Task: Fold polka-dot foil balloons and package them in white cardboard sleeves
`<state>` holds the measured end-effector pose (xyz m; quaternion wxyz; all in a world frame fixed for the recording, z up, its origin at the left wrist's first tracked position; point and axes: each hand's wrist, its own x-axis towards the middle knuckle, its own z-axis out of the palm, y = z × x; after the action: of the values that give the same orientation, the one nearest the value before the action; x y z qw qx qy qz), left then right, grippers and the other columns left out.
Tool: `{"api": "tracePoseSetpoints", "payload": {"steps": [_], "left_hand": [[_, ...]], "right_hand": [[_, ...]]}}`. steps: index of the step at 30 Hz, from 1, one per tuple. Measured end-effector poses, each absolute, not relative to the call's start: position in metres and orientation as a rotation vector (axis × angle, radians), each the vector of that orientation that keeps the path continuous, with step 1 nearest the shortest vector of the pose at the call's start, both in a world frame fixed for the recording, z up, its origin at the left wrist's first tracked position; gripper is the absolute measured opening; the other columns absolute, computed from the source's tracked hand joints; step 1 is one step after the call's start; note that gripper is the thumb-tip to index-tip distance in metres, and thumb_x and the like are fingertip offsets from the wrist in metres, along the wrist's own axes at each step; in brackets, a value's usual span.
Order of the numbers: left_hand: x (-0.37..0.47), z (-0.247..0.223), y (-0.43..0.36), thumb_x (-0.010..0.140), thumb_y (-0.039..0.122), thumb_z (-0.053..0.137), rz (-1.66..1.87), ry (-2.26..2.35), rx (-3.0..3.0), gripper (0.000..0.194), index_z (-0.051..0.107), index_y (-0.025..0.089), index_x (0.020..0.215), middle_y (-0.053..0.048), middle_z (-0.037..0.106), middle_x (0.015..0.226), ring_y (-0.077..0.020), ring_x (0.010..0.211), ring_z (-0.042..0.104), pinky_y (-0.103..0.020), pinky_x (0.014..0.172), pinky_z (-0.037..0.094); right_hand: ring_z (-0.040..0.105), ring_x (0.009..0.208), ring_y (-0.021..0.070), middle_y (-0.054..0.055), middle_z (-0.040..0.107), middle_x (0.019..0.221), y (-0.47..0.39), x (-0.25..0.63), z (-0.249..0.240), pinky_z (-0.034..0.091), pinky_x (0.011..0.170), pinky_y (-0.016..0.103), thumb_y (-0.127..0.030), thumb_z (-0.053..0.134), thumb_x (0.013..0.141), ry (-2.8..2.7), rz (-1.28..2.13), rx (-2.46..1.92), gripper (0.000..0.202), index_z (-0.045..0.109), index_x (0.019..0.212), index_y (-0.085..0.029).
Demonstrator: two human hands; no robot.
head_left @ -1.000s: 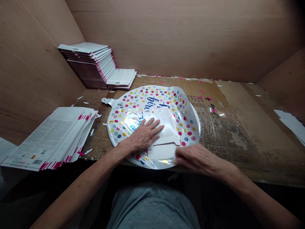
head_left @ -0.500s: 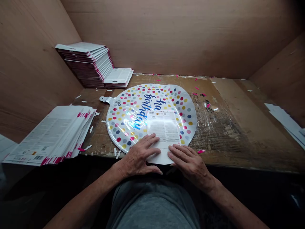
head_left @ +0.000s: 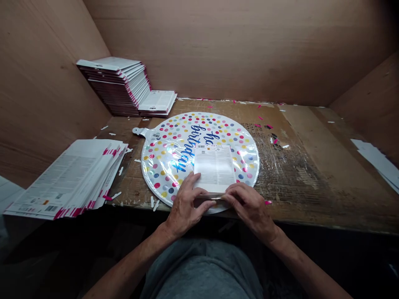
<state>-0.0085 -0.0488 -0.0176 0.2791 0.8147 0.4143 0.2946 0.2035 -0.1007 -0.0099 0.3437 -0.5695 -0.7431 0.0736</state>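
A flat foil balloon (head_left: 168, 158) with coloured dots and blue "birthday" lettering lies on the bench, its tab pointing left. On its near right part rests a white printed card (head_left: 215, 168) with small text and a barcode. My left hand (head_left: 187, 203) pinches the left end of the card's near edge between thumb and fingers. At the right end of that edge, my right hand (head_left: 249, 205) grips with bent fingers. Between the hands the near flap of the card stands lifted, seen almost edge-on, with dotted foil below it.
A fanned pile of printed cards (head_left: 62, 178) lies at the left front. Behind it, folded cards (head_left: 121, 89) are stacked in the corner by the wooden walls (head_left: 218, 50). White sheets (head_left: 377, 162) lie at the right. Pink and white paper scraps dot the cardboard-covered bench (head_left: 299, 166).
The card's near flap, lying flat under my fingers before, has been raised. Both hands went from resting spread on the card to pinching its edge. The view has shifted slightly.
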Motion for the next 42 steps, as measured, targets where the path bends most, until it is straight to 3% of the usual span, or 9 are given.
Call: {"api": "tracePoseSetpoints", "payload": {"steps": [4,8,11,14,23,26,30,37,42], "left_hand": [[-0.012,-0.021,-0.054,0.08,0.016,0.073,0.808,1.041,2.312,0.011,0.074,0.019,0.091,-0.017,0.047,0.148,-0.0368,0.147,0.029,-0.059,0.115,0.034],[-0.006,-0.018,-0.052,0.087,0.025,0.069,0.87,0.97,2.388,0.009,0.071,0.018,0.082,-0.014,0.06,0.134,-0.035,0.141,0.039,-0.055,0.112,0.039],[0.005,-0.011,-0.046,0.088,0.025,0.067,0.842,1.115,2.336,0.015,0.066,0.018,0.074,-0.01,0.071,0.101,-0.0303,0.117,0.059,-0.048,0.098,0.049],[0.015,-0.006,-0.039,0.082,0.026,0.073,0.739,1.335,2.281,0.013,0.063,0.017,0.08,-0.006,0.067,0.085,-0.0263,0.091,0.061,-0.043,0.083,0.051],[0.015,-0.011,-0.028,0.088,0.035,0.067,0.722,1.368,2.357,0.014,0.071,0.022,0.09,-0.009,0.065,0.105,-0.0276,0.103,0.058,-0.042,0.091,0.048],[0.017,-0.017,-0.022,0.088,0.033,0.067,0.706,1.409,2.446,0.02,0.067,0.02,0.103,-0.015,0.056,0.133,-0.0333,0.126,0.05,-0.05,0.104,0.043],[0.02,-0.024,-0.019,0.087,0.031,0.067,0.719,1.389,2.45,0.025,0.061,0.017,0.106,-0.018,0.055,0.136,-0.0341,0.131,0.048,-0.051,0.11,0.039],[0.005,0.001,-0.055,0.085,0.046,0.067,0.94,1.394,1.983,0.027,0.059,0.02,0.087,-0.007,0.067,0.093,-0.024,0.093,0.065,-0.038,0.085,0.054],[0.003,0.011,-0.064,0.072,0.055,0.076,0.876,1.156,1.063,0.051,0.063,0.015,0.101,-0.009,0.073,0.092,-0.0225,0.079,0.069,-0.033,0.07,0.057]], "right_hand": [[0.061,0.084,0.0205,0.007,0.069,0.088,-0.106,0.205,-0.015,0.044,0.077,0.033,-0.021,0.052,0.098,-2.093,-0.098,-1.346,0.016,0.066,0.091,-0.018],[0.06,0.078,0.0197,0.004,0.068,0.082,-0.104,0.207,-0.015,0.042,0.072,0.033,-0.028,0.051,0.099,-2.138,0.088,-1.473,0.021,0.066,0.086,-0.019],[0.063,0.077,0.0196,0.003,0.068,0.083,-0.097,0.206,-0.013,0.044,0.072,0.032,-0.036,0.057,0.096,-2.01,0.292,-1.624,0.018,0.065,0.093,-0.019],[0.066,0.082,0.0204,0.006,0.071,0.093,-0.093,0.204,-0.013,0.048,0.073,0.031,-0.038,0.059,0.095,-1.899,0.363,-1.695,0.024,0.062,0.108,-0.018],[0.065,0.081,0.0201,0.008,0.067,0.094,-0.091,0.199,-0.006,0.051,0.07,0.03,-0.034,0.048,0.1,-2.084,0.172,-1.762,0.026,0.069,0.109,-0.021],[0.062,0.109,0.0286,0.019,0.064,0.124,-0.094,0.197,-0.01,0.051,0.089,0.041,-0.04,0.05,0.098,-2.115,-0.058,-1.754,0.039,0.063,0.126,-0.017],[0.04,0.14,0.035,0.025,0.044,0.15,-0.114,0.204,-0.022,0.037,0.11,0.053,-0.055,0.054,0.093,-2.379,-0.172,-1.522,0.073,0.045,0.144,-0.005],[0.065,0.117,0.022,0.011,0.071,0.121,-0.147,0.23,-0.016,0.049,0.095,0.034,-0.013,0.058,0.095,-2.215,-0.403,-1.348,0.03,0.062,0.125,-0.014],[0.064,0.118,0.021,0.01,0.072,0.12,-0.116,0.201,-0.003,0.05,0.094,0.034,-0.015,0.053,0.098,-2.074,-0.396,-1.275,0.028,0.065,0.123,-0.019]]}}
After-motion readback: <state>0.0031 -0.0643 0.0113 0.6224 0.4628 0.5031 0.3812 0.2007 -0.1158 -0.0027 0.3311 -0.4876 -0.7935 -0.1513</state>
